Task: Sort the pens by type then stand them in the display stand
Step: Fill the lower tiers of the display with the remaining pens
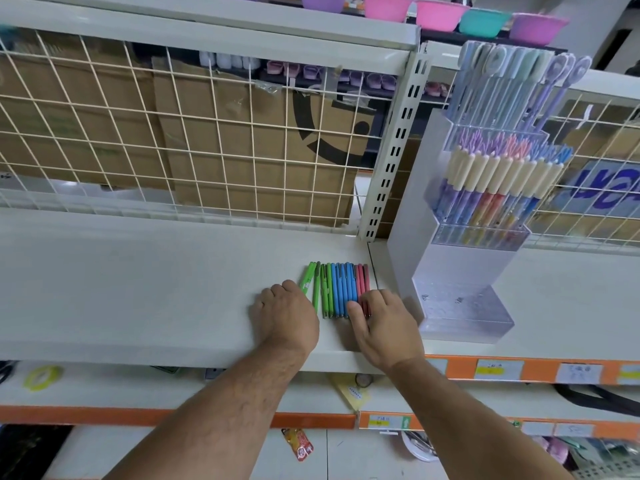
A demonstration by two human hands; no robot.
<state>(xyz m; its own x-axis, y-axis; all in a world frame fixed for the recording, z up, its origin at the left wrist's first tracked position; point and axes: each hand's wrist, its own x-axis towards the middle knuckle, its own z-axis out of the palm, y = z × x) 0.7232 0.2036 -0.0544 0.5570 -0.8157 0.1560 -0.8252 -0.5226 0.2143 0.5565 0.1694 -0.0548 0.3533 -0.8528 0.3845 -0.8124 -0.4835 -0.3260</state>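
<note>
Sorting looks basically done: the pens [337, 289] lie in a row just left of the stand [460, 271], green pens [313, 282] farthest from it, blue pens [344, 285] in the middle, red pens [362, 280] nearest. The right hand [384, 323] curls its fingers round the red pens' near ends. The left hand [287, 311] sits curled at the green end, and I can't tell if it's holding anything. Next, I'd guess: lift the red pens as a bundle, tip them upright and drop them into the stand's front tier.

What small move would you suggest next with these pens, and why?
Probably lift the red pens that the right hand pinches and stand them in the empty front tier of the display stand; the row already lies grouped by colour.
</note>
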